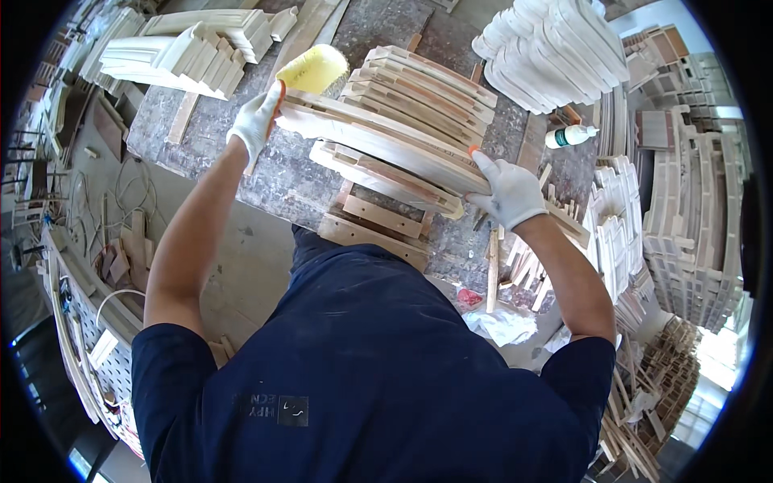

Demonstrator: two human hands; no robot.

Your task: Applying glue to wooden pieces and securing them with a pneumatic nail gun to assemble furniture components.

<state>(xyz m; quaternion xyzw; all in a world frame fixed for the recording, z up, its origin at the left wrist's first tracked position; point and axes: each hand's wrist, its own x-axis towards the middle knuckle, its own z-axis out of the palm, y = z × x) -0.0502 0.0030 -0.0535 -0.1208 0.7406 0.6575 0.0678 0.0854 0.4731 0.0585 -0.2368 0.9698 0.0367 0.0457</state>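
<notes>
Both of my hands wear white gloves with orange at the fingertips. My left hand (258,121) is closed on the left end of a long, slightly curved wooden piece (378,145). At its other end, my right hand (509,193) grips with the thumb below and the fingers above. The piece is held lengthwise across the bench. Directly beyond it lies a row of similar wooden pieces (427,88). Nearer to me, another pale wooden piece (386,179) rests across wooden supports. A yellow tub-like container (316,70) stands just past my left hand.
The bench top (193,141) is stained and grey. Stacked wooden parts (173,60) lie at the far left, curved pale panels (555,56) at the far right. A white glue bottle (570,136) lies on its side at right. Wood strips (527,266) and a plastic bag (501,322) are nearer.
</notes>
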